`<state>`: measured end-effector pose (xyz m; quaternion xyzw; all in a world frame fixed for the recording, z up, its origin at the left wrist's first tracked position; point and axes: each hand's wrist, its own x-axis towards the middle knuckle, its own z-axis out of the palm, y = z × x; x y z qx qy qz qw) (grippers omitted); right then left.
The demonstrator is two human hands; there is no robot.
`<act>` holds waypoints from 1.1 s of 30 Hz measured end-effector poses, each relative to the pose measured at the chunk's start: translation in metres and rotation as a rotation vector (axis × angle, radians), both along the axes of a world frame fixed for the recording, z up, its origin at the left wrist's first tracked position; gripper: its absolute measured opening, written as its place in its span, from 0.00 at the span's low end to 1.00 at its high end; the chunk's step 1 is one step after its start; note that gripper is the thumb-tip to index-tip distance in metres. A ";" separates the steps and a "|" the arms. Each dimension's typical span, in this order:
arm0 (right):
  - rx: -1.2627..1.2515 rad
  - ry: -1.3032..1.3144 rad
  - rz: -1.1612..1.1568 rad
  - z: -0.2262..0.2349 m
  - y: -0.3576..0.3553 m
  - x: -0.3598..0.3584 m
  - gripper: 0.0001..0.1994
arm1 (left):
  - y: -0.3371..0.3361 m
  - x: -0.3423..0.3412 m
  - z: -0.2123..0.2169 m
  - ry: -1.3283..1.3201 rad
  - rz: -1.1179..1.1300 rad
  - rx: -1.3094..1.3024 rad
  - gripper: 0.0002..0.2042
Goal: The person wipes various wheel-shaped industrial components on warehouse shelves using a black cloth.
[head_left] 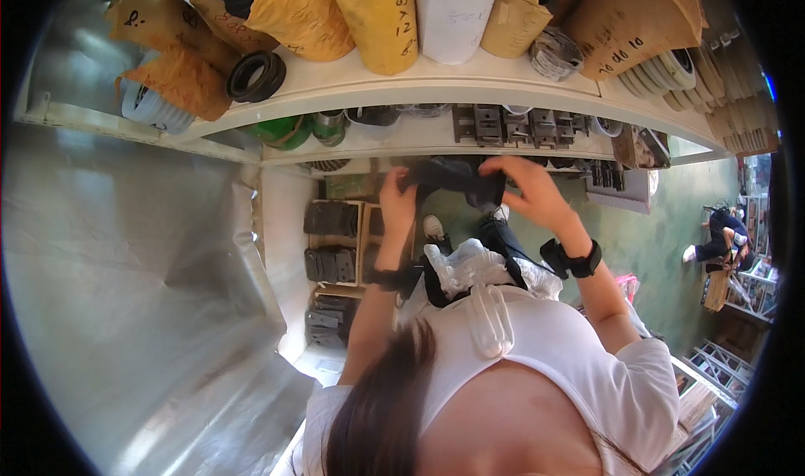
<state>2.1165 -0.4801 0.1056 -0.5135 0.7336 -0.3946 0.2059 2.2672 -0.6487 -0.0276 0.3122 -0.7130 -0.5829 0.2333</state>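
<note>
Between my two hands, in front of the lower shelf, is a black, limp-looking thing [457,176]; blur and dark colour hide its kind. At its left end, the fingers of my left hand [397,199] are closed on the edge. My right hand [533,192] grips the other end from above, thumb and fingers bent round it. The black thing sags a little in the middle. Each wrist wears a black strap, and a small dark device [570,260] sits on the right one.
Ahead runs a white shelf [369,80] with yellow and brown paper wraps [379,30] and a black ring [256,76]. Dark metal blocks [489,125] stand on the shelf below. A wooden rack [340,290] holds dark parts, lower left. A person [728,239] crouches far right.
</note>
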 end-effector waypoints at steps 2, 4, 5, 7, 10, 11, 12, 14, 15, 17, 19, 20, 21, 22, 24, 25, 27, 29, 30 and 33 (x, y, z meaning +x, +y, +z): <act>0.087 0.086 0.145 -0.020 0.002 0.007 0.18 | 0.000 0.002 -0.024 0.093 0.093 0.039 0.12; 0.139 0.077 0.192 -0.038 0.002 0.013 0.18 | 0.000 0.004 -0.023 0.072 0.152 0.389 0.14; 0.221 -0.014 0.168 -0.044 -0.001 0.016 0.16 | 0.000 0.006 -0.021 0.069 0.157 0.391 0.14; 0.397 -0.149 0.178 -0.064 0.000 0.017 0.20 | 0.006 0.009 0.000 0.109 0.223 0.743 0.11; 0.317 -0.175 0.283 -0.074 -0.002 0.022 0.31 | 0.008 0.013 -0.014 0.395 0.215 0.846 0.12; 0.322 -0.181 0.288 -0.075 -0.004 0.024 0.31 | 0.010 0.017 -0.016 0.391 0.222 0.850 0.12; 0.301 -0.202 0.264 -0.077 -0.007 0.023 0.36 | 0.010 0.017 -0.016 0.362 0.213 0.843 0.13; 0.284 -0.224 0.234 -0.087 -0.013 0.022 0.41 | 0.012 0.015 -0.013 0.331 0.199 0.841 0.14; 0.199 -0.320 0.149 -0.101 -0.016 0.022 0.43 | 0.013 0.011 -0.010 0.350 0.211 0.945 0.15; 0.085 -0.476 -0.009 -0.111 -0.025 0.028 0.41 | 0.019 0.011 -0.017 0.371 0.228 1.058 0.16; 0.218 -0.602 0.002 -0.125 -0.024 0.025 0.37 | 0.025 0.012 -0.028 0.505 0.110 1.275 0.16; 0.347 -0.733 0.018 -0.132 -0.024 0.023 0.33 | 0.027 0.013 -0.033 0.509 0.108 1.284 0.16; 0.385 -0.835 -0.075 -0.133 -0.022 0.027 0.25 | 0.026 0.010 -0.033 0.497 0.132 1.292 0.17; 0.389 -0.828 -0.075 -0.136 -0.018 0.028 0.25 | 0.026 0.008 -0.033 0.486 0.156 1.300 0.18; 0.433 -1.010 -0.314 -0.146 -0.010 0.030 0.23 | 0.030 0.007 -0.044 0.249 0.262 0.952 0.19; 0.438 -0.903 -0.368 -0.157 -0.006 0.028 0.24 | 0.032 0.005 -0.045 0.010 0.355 0.591 0.20; 0.384 -0.712 -0.389 -0.173 -0.003 0.024 0.25 | 0.034 0.003 -0.037 -0.018 0.263 0.329 0.21; 0.367 -0.318 -0.383 -0.182 -0.006 0.011 0.31 | 0.036 -0.007 -0.040 -0.061 0.045 -0.092 0.24; 0.378 -0.313 -0.378 -0.172 -0.016 0.006 0.31 | 0.038 -0.016 -0.040 -0.001 -0.043 -0.289 0.25; 0.442 -0.059 -0.458 -0.141 -0.056 -0.002 0.36 | 0.037 -0.049 -0.041 -0.021 -0.180 -0.157 0.25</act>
